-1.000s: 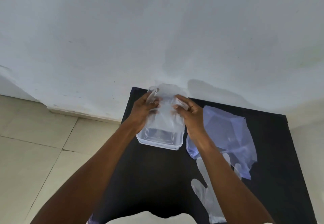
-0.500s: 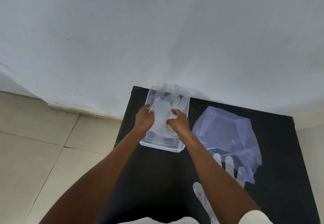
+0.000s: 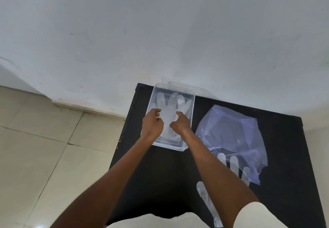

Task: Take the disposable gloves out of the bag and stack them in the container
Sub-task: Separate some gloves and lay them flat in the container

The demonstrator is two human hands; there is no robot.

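Observation:
A clear rectangular container [image 3: 192, 103] sits at the far left of the black table [image 3: 160, 174]. A translucent disposable glove [image 3: 173, 104] lies flat inside it, fingers pointing to the wall. My left hand [image 3: 153, 123] pinches the glove's left edge and my right hand [image 3: 180, 124] pinches its right edge, both inside the container. To the right lies the crumpled clear plastic bag [image 3: 231, 133]. Another glove [image 3: 233, 165] lies on the table by the bag's near edge, partly under my right forearm.
The table stands against a white wall [image 3: 160, 31]. Beige floor tiles [image 3: 44, 147] lie off the table's left edge. The table's near middle is bare black surface. A white garment edge [image 3: 160, 221] shows at the bottom.
The glove was held up above the container a second ago. Both hands have lowered it, and it now lies spread flat inside with its fingers showing.

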